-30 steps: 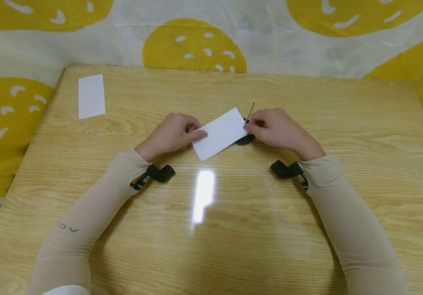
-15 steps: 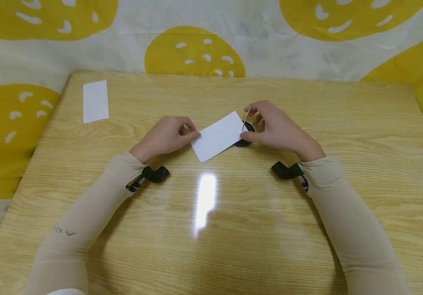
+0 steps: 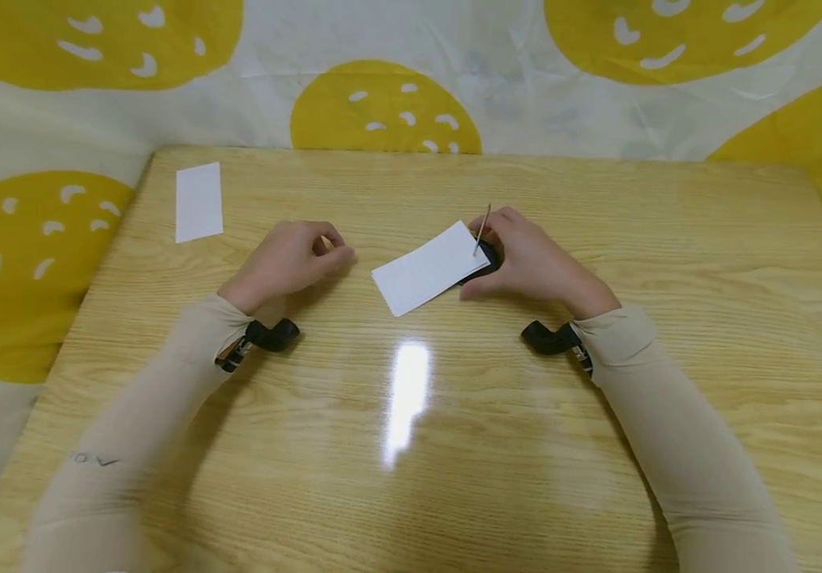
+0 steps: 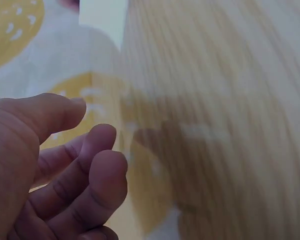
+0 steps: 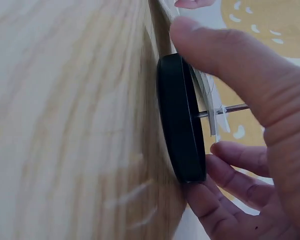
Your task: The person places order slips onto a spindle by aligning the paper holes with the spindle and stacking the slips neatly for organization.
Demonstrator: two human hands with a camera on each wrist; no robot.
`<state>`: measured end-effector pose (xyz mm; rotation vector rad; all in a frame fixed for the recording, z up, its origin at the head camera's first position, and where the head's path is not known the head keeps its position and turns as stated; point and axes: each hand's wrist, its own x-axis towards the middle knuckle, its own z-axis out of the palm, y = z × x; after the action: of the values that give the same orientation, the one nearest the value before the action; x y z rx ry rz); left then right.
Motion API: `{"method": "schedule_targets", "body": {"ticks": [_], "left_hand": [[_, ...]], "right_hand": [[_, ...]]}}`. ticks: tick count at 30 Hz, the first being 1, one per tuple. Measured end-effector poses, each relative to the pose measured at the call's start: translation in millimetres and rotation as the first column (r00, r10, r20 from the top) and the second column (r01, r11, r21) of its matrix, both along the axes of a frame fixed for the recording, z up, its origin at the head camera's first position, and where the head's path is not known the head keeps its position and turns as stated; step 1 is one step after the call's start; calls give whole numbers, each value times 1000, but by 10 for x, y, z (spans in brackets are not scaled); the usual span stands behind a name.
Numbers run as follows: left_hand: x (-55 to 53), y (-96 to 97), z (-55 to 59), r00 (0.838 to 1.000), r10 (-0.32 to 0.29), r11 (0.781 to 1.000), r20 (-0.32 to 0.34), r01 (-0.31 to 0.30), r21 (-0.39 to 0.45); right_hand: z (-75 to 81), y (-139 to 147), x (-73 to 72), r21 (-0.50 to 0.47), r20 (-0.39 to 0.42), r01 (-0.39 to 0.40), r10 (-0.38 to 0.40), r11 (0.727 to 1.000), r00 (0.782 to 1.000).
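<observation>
White paper card (image 3: 428,269) lies tilted at centre of frame on the counter (image 3: 597,446), its upper-right corner speared on a thin metal spike (image 3: 482,228) that rises from a round black base (image 3: 485,263).

Right hand (image 3: 525,259), centre-right, curls thumb & fingers round the black base; wrist view shows the spike passing through several thin sheets stacked against the base. Left hand (image 3: 285,259), centre-left, rests on the wood w/ fingers loosely curled, holding nothing, apart from the card's lower-left end.

Risks, as a judgement:
- Spike tip is bare & sharp, v. near the right fingertips; a slip while pressing could prick skin.
- Card is pinned at one corner only, no left-hand support, so it could pivot or tear at the hole.
- Base is small; a sideways nudge may tip or slide it on the glossy top.

Surface: pale wood-grain laminate counter, shiny, w/ a bright strip of light reflected lower centre. Second white card (image 3: 199,201) lies flat at upper left of the counter, well apart.

Room: beyond the counter's edges, a pale cloth (image 3: 539,103) printed w/ big yellow circles fills the top & sides of frame. Both arms wear beige sleeves (image 3: 675,446); black wrist mounts sit at the cuffs.
</observation>
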<state>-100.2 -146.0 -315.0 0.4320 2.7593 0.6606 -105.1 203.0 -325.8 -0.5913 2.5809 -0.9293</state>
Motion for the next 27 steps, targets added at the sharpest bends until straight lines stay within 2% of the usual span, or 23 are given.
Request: {"method": "schedule_targets", "body": {"ticks": [8,14,16,21,24,27], "left_hand": [[-50,-352,95,992,69,996,-102,-74,-52],[-93,-579,190,966,119,984,-227,-145,-101],[-113,-672,197,956,160,973,-247,-195,-123],[-173,-953,160,926,284,932,-251,-327,-153],[-191,-1123,131,908,332,913,-257,-378,-155],[-224,-1282,101,894,383,890,-234,-425,-166]], "right_hand": [[-11,24,-8,16,27,8,-8,1000,1000],[-15,48,-2,20,32,9,-10,1000,999],[-21,64,1,26,33,9,-10,1000,999],[-41,82,-3,30,30,7,-8,1000,1000],[-47,78,-6,26,27,6,-7,1000,1000],[-33,77,7,17,31,11,-12,1000,999]]}}
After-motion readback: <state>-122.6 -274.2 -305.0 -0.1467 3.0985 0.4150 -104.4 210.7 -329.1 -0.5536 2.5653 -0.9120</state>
